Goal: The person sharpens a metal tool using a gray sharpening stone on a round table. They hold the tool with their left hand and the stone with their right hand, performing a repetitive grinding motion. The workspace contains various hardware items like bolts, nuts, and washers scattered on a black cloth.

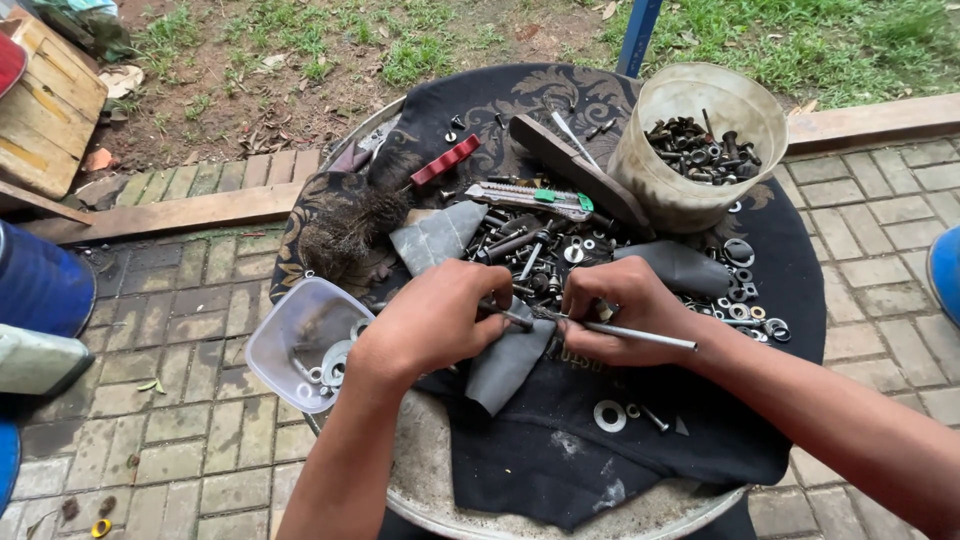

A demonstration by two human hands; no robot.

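Two hands (430, 320), one bucket (700, 140), one plastic tub (290, 330), one wire brush (350, 225).

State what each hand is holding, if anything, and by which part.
Both hands grip one long metal rod: the left hand closes on its left end, the right hand holds its middle, leaving the right end free.

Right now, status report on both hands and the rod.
Left hand and right hand both gripping the thin metal rod. Rubber strip beneath. Loose bolts and washers crowd behind.
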